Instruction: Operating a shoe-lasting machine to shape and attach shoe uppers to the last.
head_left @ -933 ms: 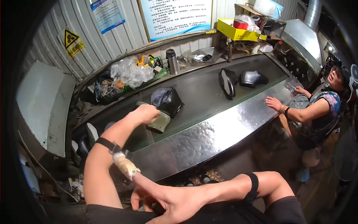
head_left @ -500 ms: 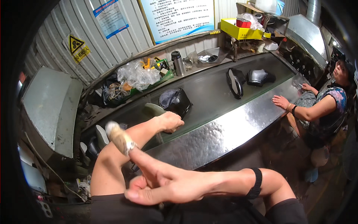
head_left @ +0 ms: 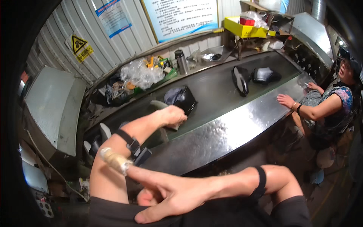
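My left hand reaches over the dark conveyor belt, its fingers closed. A grey shoe sole shows behind the wrist, and a grey edge shows below the fingers; the hand covers the part between. Right beside it on the belt sits a black shoe. My right hand is held in front of my body, holding nothing. Its wrapped index finger points left, the thumb sticks out, and the other fingers curl. A black strap with a small device circles my left forearm; a black band is on my right.
Two black shoes lie farther right on the belt; more stand at its left end. A metal ledge runs along the near side. Behind are plastic bags, a flask and a yellow box. A co-worker sits right.
My right hand has shifted slightly down and left, its wrapped finger dropping lower and uncovering the strap on my left forearm. The left hand stays closed at nearly the same place.
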Demonstrator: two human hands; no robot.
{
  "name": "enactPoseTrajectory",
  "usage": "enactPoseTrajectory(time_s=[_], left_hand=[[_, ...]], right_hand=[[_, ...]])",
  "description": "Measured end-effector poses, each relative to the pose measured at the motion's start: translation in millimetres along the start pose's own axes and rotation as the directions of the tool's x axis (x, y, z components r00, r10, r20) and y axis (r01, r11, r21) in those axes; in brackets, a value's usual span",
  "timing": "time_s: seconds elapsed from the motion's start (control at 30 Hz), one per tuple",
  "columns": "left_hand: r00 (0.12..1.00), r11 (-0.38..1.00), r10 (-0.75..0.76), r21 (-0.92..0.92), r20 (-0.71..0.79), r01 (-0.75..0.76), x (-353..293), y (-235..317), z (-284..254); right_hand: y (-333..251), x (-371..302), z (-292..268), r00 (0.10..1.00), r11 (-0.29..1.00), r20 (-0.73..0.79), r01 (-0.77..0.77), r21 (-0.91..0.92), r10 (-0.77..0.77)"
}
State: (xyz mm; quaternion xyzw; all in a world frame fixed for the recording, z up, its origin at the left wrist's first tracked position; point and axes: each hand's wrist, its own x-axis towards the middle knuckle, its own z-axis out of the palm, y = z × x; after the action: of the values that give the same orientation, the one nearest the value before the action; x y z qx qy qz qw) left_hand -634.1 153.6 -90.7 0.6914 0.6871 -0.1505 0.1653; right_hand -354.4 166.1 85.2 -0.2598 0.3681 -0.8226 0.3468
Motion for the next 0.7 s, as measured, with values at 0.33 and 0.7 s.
enactPoseTrajectory(time_s=[0.33, 0.7], left_hand=[[0.973, 0.984, 0.14, 0.139, -0.182, -0.116, 17.9, 15.6, -4.3], [0.957, 0.978, 0.193, 0.122, -0.219, -0.169, 38.8, 23.4, -11.4]], right_hand=[[1.2, 16.4, 1.7, 0.955, 0.993, 0.274, -0.117, 0.013, 0.109], [-32.1, 54.5, 5.1, 0.811, 0.974, -0.547, 0.223, -0.04, -0.208]])
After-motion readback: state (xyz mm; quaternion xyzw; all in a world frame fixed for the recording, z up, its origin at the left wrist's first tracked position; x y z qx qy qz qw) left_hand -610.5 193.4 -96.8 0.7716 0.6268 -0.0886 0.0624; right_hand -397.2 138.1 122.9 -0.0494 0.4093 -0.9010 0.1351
